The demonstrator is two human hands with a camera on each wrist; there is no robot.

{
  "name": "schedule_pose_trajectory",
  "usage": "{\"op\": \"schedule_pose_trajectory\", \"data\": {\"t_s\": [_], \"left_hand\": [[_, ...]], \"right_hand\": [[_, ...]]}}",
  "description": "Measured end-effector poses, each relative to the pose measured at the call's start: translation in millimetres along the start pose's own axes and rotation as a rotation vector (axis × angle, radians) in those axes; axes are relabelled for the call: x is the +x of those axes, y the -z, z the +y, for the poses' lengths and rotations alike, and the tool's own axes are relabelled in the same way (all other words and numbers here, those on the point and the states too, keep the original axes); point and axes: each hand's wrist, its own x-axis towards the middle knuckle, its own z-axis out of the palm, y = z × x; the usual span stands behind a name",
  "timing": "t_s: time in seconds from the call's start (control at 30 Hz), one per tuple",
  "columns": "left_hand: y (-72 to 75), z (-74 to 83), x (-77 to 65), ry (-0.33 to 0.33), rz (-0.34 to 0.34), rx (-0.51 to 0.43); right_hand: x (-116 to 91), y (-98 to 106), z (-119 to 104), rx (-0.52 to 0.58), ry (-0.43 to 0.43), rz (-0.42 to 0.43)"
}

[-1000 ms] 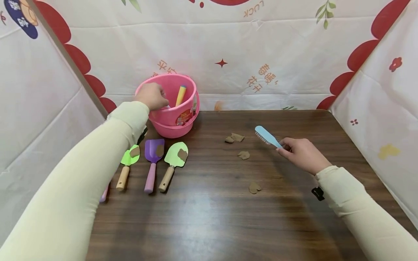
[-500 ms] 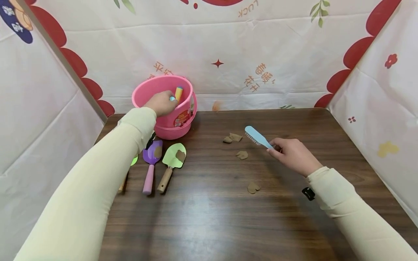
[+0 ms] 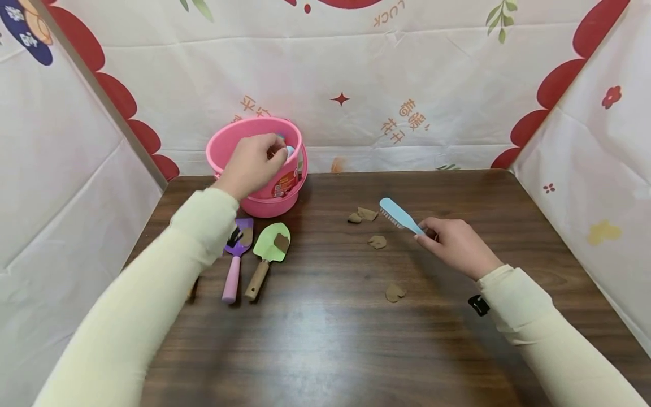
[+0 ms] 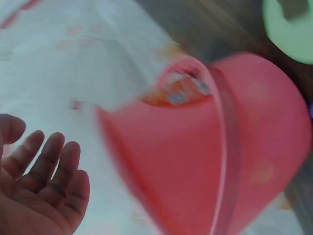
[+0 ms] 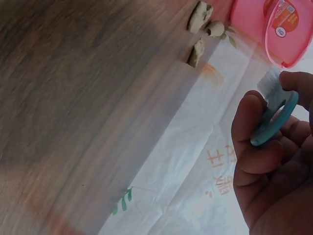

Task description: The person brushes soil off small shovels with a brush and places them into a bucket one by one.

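My right hand [image 3: 460, 246] pinches the handle of a light blue brush [image 3: 398, 213], its bristles facing down over the table. In the right wrist view, fingers and thumb close round the brush's teal handle [image 5: 276, 120]. My left hand [image 3: 251, 164] is over the pink bucket [image 3: 269, 206] at the back left. Loosely bent fingers hold nothing in the left wrist view, beside the bucket's wall [image 4: 259, 122]. A light blue tip [image 3: 290, 151] shows inside the bucket, just beyond the left fingers; the rest of the bucket's contents is mostly hidden by the hand.
A purple shovel [image 3: 232, 277] and a light green trowel [image 3: 272, 243] lie before the bucket, each with a brown patch on its blade. Another wooden handle is mostly under my left sleeve. Several brown scraps, one a dry leaf piece [image 3: 395, 292], lie mid-table. White printed cloth [image 3: 356, 68] walls three sides.
My left hand has moved right across the bucket and lifted, leaving the light blue tip by the far rim. My right hand with the brush has shifted slightly left.
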Motion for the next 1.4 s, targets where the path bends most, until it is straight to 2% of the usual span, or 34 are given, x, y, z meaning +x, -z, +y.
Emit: {"op": "schedule_pose_trajectory", "data": {"t_s": [0.07,0.13,0.2,0.3,0.37,0.43,0.53,0.7,1.07,1.23,1.4], "left_hand": [[-2.2,7.0,-19.3,-0.026,0.038,-0.018],[-8.9,8.8,-39.5,-0.026,0.021,-0.009],[-19.0,5.7,-59.9,0.011,-0.053,0.019],[-39.4,-3.5,-87.1,0.081,-0.205,0.079],[-54.3,-9.8,-103.5,0.128,-0.271,0.111],[-68.3,-14.6,-117.5,0.164,-0.294,0.127],[-82.6,-19.0,-132.2,0.220,-0.285,0.147],[-88.0,-22.8,-139.0,0.295,-0.306,0.183],[-93.5,-35.4,-144.5,0.345,-0.371,0.237],[-96.0,-34.4,-146.1,0.353,-0.361,0.256],[-96.7,-26.0,-143.8,0.314,-0.306,0.268]], "right_hand": [[1,0,-3,-0.003,0.014,0.019],[2,0,-6,-0.006,0.030,0.034],[4,-2,-11,-0.012,0.041,0.041],[5,-4,-18,-0.019,0.055,0.047],[3,-6,-23,-0.014,0.064,0.056],[1,-8,-27,-0.004,0.078,0.071],[-2,-11,-32,0.011,0.094,0.087],[-2,-12,-37,0.014,0.108,0.099],[-8,-15,-40,0.038,0.110,0.082],[-11,-17,-40,0.037,0.116,0.088],[-12,-19,-40,0.031,0.122,0.104]]}}
